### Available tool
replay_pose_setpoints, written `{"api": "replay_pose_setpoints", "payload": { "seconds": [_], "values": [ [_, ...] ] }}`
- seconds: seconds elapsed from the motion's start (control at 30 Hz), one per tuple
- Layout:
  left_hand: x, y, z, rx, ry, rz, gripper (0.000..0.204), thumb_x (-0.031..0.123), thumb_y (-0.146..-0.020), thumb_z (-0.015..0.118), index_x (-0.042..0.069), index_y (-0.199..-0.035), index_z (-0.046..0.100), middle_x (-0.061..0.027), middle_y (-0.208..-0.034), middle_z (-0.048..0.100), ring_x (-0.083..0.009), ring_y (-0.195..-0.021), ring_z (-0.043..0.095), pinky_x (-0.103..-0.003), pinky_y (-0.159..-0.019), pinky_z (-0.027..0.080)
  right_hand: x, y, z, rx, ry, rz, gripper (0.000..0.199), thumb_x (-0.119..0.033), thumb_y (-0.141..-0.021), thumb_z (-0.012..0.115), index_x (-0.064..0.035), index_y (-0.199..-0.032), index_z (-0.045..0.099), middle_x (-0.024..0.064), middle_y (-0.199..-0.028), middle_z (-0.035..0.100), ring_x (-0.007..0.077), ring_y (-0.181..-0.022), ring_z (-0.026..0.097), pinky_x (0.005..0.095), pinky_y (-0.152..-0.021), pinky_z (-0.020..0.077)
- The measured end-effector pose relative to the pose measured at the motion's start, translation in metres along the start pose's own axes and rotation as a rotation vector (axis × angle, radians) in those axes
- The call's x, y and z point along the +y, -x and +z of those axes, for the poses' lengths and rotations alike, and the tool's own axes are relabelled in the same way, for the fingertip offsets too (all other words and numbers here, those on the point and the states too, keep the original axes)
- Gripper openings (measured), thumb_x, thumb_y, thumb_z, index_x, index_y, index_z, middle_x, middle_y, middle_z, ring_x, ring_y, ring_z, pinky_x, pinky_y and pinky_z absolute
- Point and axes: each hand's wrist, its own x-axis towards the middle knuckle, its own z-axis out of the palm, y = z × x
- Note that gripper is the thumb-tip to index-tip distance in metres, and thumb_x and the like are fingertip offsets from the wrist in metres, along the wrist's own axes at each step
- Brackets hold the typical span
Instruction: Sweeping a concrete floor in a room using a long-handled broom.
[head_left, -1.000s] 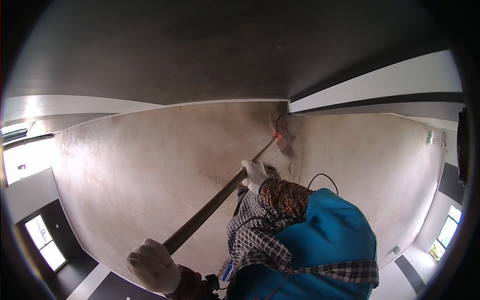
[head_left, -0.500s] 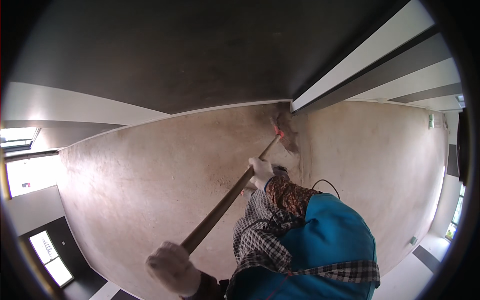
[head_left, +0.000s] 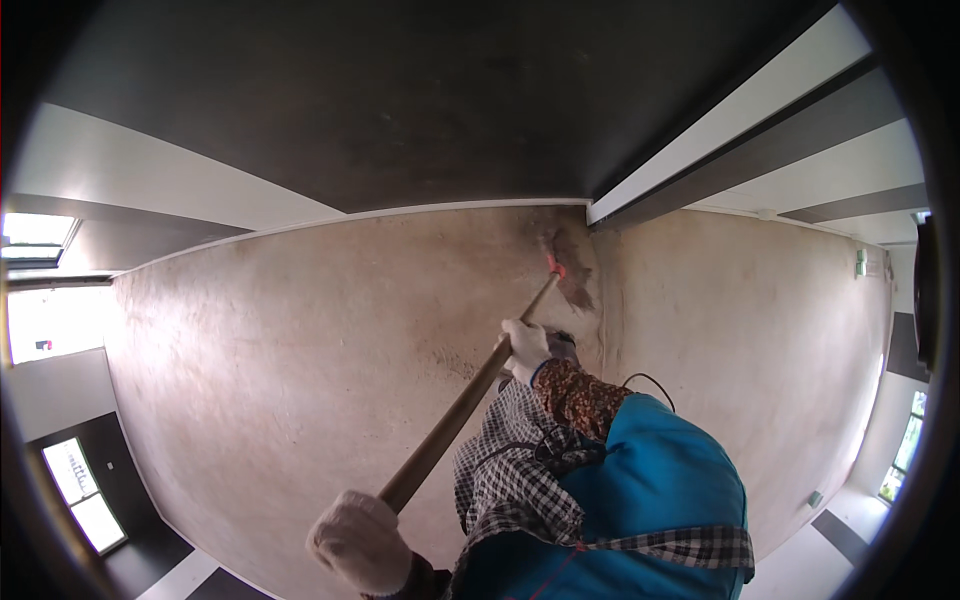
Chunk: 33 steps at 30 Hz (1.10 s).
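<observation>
A mop with a long wooden handle (head_left: 450, 430) slants across the view, from lower left up to the wall corner. Its red socket (head_left: 556, 266) rests low near the floor, and the dark head blends into a dark, damp-looking patch (head_left: 577, 292). Near the top end of the handle, my left hand (head_left: 358, 540) is closed round it in a white knit glove. Farther down the shaft my right hand (head_left: 525, 348), also in a white glove, grips it. The right arm wears a brown patterned sleeve. Both sets of fingers are wrapped round the wood.
Dark wall (head_left: 380, 120) rises straight ahead, meeting the mottled brown floor (head_left: 260, 340) at a pale edge. A white and grey wall section (head_left: 730, 140) juts out right of the mop head. A bright doorway (head_left: 55, 325) lies far left; a thin black cable (head_left: 655, 385) curves beside me.
My left hand has moved slightly right with the top of the handle. The mop's red socket has shifted a little left, staying by the corner. Both hands keep their hold.
</observation>
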Motion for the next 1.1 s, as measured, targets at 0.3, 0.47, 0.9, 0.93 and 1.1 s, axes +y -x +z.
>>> {"api": "replay_pose_setpoints", "payload": {
  "seconds": [0.3,0.47,0.9,0.93,1.1],
  "values": [
    [-0.060,0.007,-0.001,0.095,-0.050,-0.189,0.045,0.023,-0.105,0.041,0.012,-0.063,0.028,0.0003,-0.056,0.027,-0.0139,-0.052,0.028,-0.030,-0.051,0.029,0.015,-0.096,0.018,0.047,0.208,-0.039,0.015,-0.013,-0.083,0.052,0.0003,-0.085,0.058,0.0108,-0.075,0.057,0.0242,-0.073,0.059,0.0400,-0.061,0.0456],
    [0.012,0.012,-0.045,-0.006,-0.106,0.048,0.045,0.026,-0.102,0.048,0.013,-0.061,0.034,0.0002,-0.052,0.037,-0.0120,-0.044,0.034,-0.026,-0.041,0.031,0.019,0.019,0.061,-0.083,0.536,0.147,0.017,-0.018,-0.084,0.058,-0.0044,-0.094,0.053,0.0080,-0.078,0.052,0.0191,-0.057,0.051,0.0352,-0.045,0.0382],
    [-0.038,0.008,-0.023,-0.077,-0.164,-0.197,0.041,0.022,-0.100,0.048,0.009,-0.063,0.037,-0.0025,-0.053,0.036,-0.0167,-0.053,0.038,-0.032,-0.051,0.034,0.029,-0.075,0.025,-0.092,0.149,0.132,0.007,-0.010,-0.086,0.053,-0.0092,-0.083,0.047,0.0029,-0.067,0.048,0.0156,-0.056,0.050,0.0309,-0.052,0.0452],
    [-0.027,0.011,-0.024,-0.039,-0.194,-0.116,0.040,0.021,-0.100,0.048,0.009,-0.064,0.038,-0.0021,-0.054,0.037,-0.0165,-0.053,0.038,-0.031,-0.051,0.034,0.036,-0.063,0.051,-0.133,0.184,0.112,0.008,-0.010,-0.087,0.054,-0.0088,-0.084,0.047,0.0029,-0.066,0.048,0.0159,-0.054,0.050,0.0311,-0.052,0.0453],
    [0.020,0.014,-0.043,0.023,-0.319,0.171,0.042,0.021,-0.098,0.052,0.007,-0.060,0.040,-0.0045,-0.049,0.042,-0.0199,-0.048,0.044,-0.030,-0.042,0.038,0.086,-0.018,0.132,-0.370,0.407,0.265,0.014,-0.015,-0.088,0.056,-0.0080,-0.080,0.048,0.0043,-0.063,0.052,0.0148,-0.048,0.051,0.0287,-0.034,0.0347]
  ]
}}
